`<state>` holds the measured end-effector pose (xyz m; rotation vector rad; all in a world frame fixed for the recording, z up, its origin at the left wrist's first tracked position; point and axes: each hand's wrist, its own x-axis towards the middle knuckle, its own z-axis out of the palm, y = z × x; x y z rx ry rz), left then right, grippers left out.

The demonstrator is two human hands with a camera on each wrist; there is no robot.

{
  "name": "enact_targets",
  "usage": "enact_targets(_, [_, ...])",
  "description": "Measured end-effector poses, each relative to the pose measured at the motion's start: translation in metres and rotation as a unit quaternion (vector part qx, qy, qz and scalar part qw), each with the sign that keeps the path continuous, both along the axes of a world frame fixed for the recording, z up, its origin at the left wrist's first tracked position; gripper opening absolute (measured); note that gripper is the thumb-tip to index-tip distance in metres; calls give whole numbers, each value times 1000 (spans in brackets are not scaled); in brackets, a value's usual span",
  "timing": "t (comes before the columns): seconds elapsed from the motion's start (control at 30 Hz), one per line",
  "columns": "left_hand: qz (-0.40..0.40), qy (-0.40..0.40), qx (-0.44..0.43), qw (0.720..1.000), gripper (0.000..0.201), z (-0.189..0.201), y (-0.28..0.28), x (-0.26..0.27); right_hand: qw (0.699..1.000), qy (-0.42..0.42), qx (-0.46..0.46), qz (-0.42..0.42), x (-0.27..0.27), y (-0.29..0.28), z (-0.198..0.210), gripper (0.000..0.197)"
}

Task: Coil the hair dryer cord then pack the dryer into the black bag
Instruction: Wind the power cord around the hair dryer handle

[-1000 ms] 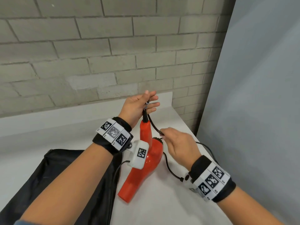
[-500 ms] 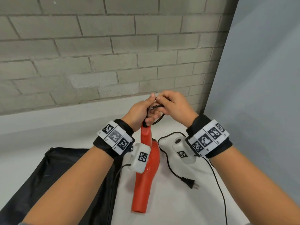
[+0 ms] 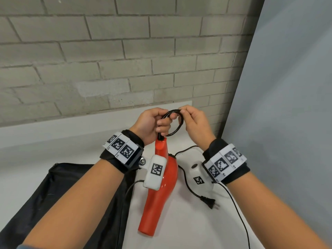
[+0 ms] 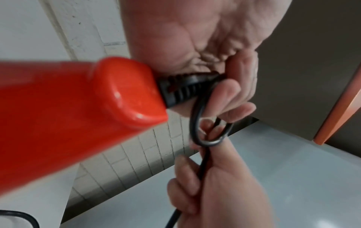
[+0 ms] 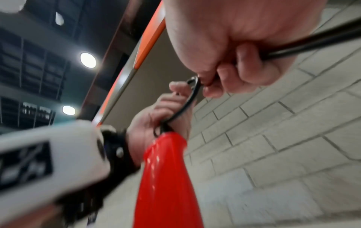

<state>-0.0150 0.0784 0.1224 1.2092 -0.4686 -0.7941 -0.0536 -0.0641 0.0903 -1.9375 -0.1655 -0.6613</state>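
- Left hand [image 3: 150, 124], one: fingers curled round the black strain relief at the handle end of the hair dryer, also pinning the start of the cord [image 3: 177, 123]; raised above the counter [image 3: 179, 230].
- Right hand [image 3: 196, 123], one: fingers and thumb pinching the cord at the top of a loop, just beside the left hand.
- Hair dryer [image 3: 158, 193], one, red-orange: hanging handle-up from the left hand, barrel end down near the counter; whether it touches cannot be told.
- Cord, one, black: one small loop formed between the two hands; the remainder trails down onto the counter to the right of the dryer.
- Plug [image 3: 209, 201], one, two-pronged: lying on the counter, right of the dryer barrel.
- Black bag [image 3: 59, 191], one: lying flat on the counter at left, partly under the left forearm, just beside the dryer.
- Wrist bands with square markers, two: one per wrist.
- Brick wall [image 3: 107, 60], one, behind the counter.
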Motion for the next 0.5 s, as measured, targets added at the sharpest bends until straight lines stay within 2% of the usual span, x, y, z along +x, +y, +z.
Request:
enact_targets(0.07, [12,-4,-3,1000,39,-2,-1,-1,999,9,-43,-24,-4,1,-14,24])
enact_targets(0.13, [40,0,-17,999,36,-3,-2,-1,994,59,-90,-28,-10,5,-25,30])
enact_targets(0.23, [101,7,-55,993,33,-6,-2,3,965,180,-193,-4,-21,15,-40,47])
enact_targets(0.3, [135,-5,-69,988,35,-9,-2,6,943,219,-249,28,-31,23,-49,53])
enact_targets(0.4, [151,-39,-68,985,37,-13,-2,8,936,202,-284,59,-47,30,-57,47])
enact_targets(0.5, [141,-103,-37,984,31,-16,0,5,931,151,-331,17,-52,23,-59,44])
